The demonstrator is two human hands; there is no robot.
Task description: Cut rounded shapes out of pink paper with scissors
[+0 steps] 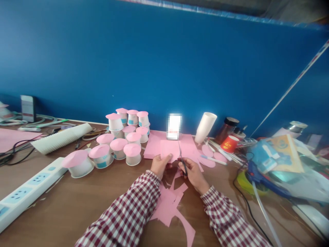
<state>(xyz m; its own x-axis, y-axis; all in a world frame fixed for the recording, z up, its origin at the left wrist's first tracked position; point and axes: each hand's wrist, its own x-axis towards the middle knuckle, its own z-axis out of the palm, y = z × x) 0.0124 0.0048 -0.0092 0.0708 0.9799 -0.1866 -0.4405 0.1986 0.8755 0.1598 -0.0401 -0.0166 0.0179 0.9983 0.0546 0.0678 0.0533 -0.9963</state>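
Observation:
My left hand pinches a square piece of pink paper by its lower edge, thumb on top. In my right hand is a pair of scissors, its blades pointing up along the paper's right side. Whether the blades touch the paper I cannot tell. Behind the paper lies a stack of larger pink sheets. Pink paper scraps are heaped on the table between my forearms. Several cut pink pieces lie to the right of the stack.
Several paper cups with pink tops stand at left, some stacked. A white power strip lies nearer. Nested white cups lean behind my right hand. Further right are a red cup, a blue glue gun and plastic bags.

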